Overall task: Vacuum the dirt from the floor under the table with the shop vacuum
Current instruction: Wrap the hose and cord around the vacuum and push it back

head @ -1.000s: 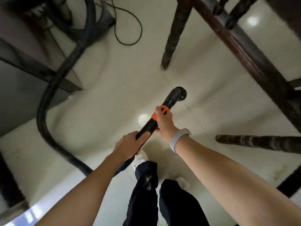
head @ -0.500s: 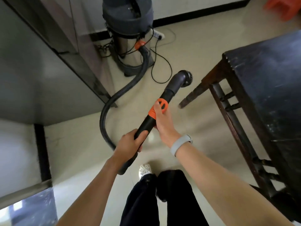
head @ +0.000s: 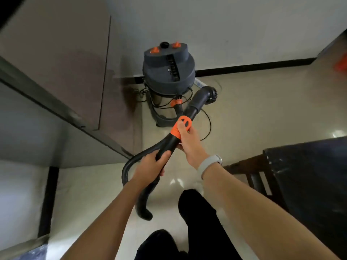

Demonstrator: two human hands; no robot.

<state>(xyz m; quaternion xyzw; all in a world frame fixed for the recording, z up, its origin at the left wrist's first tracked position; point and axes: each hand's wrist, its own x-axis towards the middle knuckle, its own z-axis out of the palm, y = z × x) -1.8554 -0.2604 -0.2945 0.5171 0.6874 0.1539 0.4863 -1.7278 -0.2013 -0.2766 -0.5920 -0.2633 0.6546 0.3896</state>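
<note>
The shop vacuum (head: 168,72), a dark grey drum with orange knobs, stands on the pale floor by the far wall. Its black hose (head: 131,166) loops down past my legs. I hold the black wand (head: 193,107) raised off the floor, its round brush head (head: 213,94) pointing toward the vacuum. My left hand (head: 150,166) grips the wand's lower end. My right hand (head: 185,139) grips it at the orange collar (head: 181,126), thumb on top. The dark wooden table (head: 308,175) is at the right.
A grey cabinet (head: 56,72) fills the left side. A thin black power cord (head: 207,128) lies on the tiles beside the vacuum. A black skirting board (head: 253,67) runs along the wall. Something orange (head: 340,62) sits at the far right edge.
The view has risen from under the table to standing height. The wand came up off the floor and now points at the vacuum. Both hands kept their grip.
</note>
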